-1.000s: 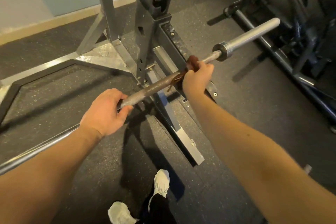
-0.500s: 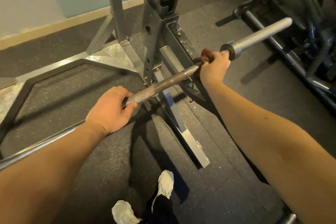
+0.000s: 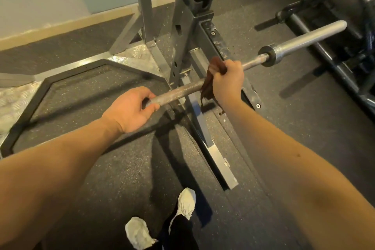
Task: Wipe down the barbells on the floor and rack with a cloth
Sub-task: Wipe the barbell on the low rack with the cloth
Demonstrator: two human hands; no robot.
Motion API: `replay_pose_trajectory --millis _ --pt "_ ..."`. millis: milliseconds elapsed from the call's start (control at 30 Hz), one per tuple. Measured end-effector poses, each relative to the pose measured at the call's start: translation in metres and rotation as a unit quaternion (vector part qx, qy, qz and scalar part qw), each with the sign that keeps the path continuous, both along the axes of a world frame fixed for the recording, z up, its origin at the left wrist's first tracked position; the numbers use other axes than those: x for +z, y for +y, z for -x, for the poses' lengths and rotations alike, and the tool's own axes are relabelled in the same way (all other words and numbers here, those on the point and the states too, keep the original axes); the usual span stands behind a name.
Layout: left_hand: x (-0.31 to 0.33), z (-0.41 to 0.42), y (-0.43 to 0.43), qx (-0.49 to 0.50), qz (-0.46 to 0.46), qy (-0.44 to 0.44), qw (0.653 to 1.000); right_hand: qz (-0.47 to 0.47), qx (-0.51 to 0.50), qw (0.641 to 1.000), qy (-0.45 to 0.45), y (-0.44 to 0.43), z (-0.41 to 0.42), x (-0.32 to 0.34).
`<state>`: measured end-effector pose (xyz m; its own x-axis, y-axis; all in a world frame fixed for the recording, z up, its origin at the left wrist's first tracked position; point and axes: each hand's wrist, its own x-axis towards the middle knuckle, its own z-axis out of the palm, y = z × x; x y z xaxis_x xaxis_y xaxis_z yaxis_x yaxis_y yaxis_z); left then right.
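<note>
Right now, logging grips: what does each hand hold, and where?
Left hand grips the bar on its knurled shaft; right hand grips the cloth wrapped round the shaft.

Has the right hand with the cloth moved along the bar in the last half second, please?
Yes: right hand and cloth slid back along the barbell, away from its collar, toward the left hand.

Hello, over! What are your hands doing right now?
Left hand grips barbell. Right hand holds cloth round it, short of collar. Rack post close behind.
</note>
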<state>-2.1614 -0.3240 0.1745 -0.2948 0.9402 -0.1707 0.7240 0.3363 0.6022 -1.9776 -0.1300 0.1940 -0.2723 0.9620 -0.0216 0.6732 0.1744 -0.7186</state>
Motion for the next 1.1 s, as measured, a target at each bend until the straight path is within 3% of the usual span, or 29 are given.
replay_pose_trajectory --millis 100,200,333,500,633,867,1000,1100 --pt "0.0 0.0 0.0 0.002 0.0 0.002 1.0 -0.011 -0.021 1.0 -0.003 -0.014 0.013 -0.003" --pt "-0.001 0.0 -0.002 0.0 -0.01 0.007 1.0 0.049 0.047 0.997 0.037 -0.058 0.016 -0.01" --pt "-0.001 -0.001 -0.003 0.001 -0.018 0.009 1.0 0.084 0.107 0.991 0.013 -0.051 0.003 -0.006" --pt "-0.003 0.0 -0.003 -0.003 -0.024 0.005 1.0 0.041 -0.009 0.999 0.008 -0.012 -0.002 0.009" --pt "-0.005 0.002 -0.003 -0.009 -0.026 -0.001 1.0 0.071 -0.09 0.989 0.09 -0.045 0.009 0.002" --pt "0.002 0.005 -0.003 -0.014 -0.005 0.02 1.0 0.082 -0.01 0.996 0.046 -0.06 0.02 0.0" --pt "0.01 0.005 -0.015 -0.018 -0.009 0.124 0.992 0.076 -0.013 0.996 0.051 -0.061 0.023 0.001" --pt "0.006 0.009 -0.037 0.015 -0.022 0.141 0.99 0.07 -0.031 0.996 0.051 -0.063 0.026 -0.002"
